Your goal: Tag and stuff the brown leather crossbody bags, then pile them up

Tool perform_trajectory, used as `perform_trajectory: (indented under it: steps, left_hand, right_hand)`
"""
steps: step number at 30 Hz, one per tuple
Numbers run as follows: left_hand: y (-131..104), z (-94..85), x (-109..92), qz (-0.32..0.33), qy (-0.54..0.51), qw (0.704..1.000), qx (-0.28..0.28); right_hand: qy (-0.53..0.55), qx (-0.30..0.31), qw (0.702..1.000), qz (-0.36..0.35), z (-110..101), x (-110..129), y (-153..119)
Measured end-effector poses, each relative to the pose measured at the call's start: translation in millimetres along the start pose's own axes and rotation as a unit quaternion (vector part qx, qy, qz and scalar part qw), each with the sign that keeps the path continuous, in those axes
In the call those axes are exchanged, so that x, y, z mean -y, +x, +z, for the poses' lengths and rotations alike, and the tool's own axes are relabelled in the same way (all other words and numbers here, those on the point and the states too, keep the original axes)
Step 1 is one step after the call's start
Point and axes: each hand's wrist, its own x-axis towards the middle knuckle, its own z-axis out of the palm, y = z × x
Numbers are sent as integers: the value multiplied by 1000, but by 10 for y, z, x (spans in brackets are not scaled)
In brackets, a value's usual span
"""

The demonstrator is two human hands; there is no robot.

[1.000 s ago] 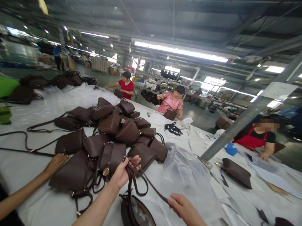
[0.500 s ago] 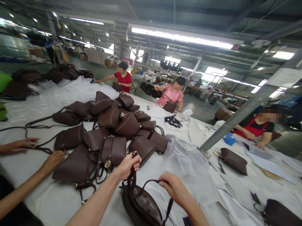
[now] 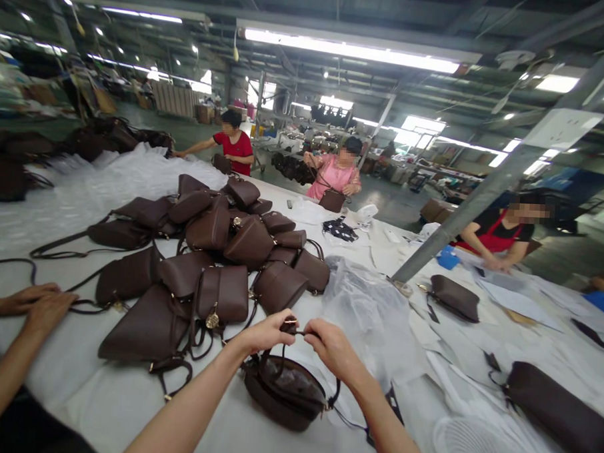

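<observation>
A dark brown handbag [image 3: 281, 407] stands on the table right before me, its top unzipped and clear plastic showing inside. My left hand [image 3: 270, 332] is closed on a bunched part of its strap, where a gold-coloured buckle shows. Close on the right, my right hand [image 3: 329, 348] pinches the same strap, which stretches short between the two hands above the bag. The strap's other end hangs down to a ring at the bag's right side. Behind my left hand lies a pile of similar brown handbags [image 3: 248, 241], one with a round gold charm [image 3: 212, 319].
A co-worker's hands [image 3: 45, 305] rest on the table at left. Clear plastic sheeting [image 3: 363, 316] lies right of the pile, near a slanted metal post [image 3: 463, 213]. Brown pouches [image 3: 454, 298] and a white fan [image 3: 472, 444] are at right. Several people work across the table.
My right hand has moved up and left to meet my left hand at the strap. The co-worker's hands have drawn together at left, off the pile. My view has shifted slightly right.
</observation>
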Motion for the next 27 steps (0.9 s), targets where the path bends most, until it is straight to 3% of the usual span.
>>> perform_trajectory:
  steps: [5,9,11,16,21,24,27]
  left_hand:
    - [81,62,44,36,-37,998,42]
    - [158,124,110,35,-35,998,35]
    - [170,144,106,22,-35,998,57]
    - [107,71,29,8,-15,994,104]
    - [-3,-108,130,-53,41,985,157]
    - [-74,-90,272,-59,54,987,141]
    - [-141,3,387,-76,41,993,80]
  right_hand:
    - [30,-54,998,-5,118,159,49]
    - [-20,-23,994,103,195,294,135]
    - [-27,-5,994,106,184,295,161]
    - [28,-6,999,26,7,99,91]
    - [70,-50,996,38,-90,-108,-85]
    - [105,-69,991,47,-44,-218,-243]
    - [134,-162,970,120,56,-436,-599]
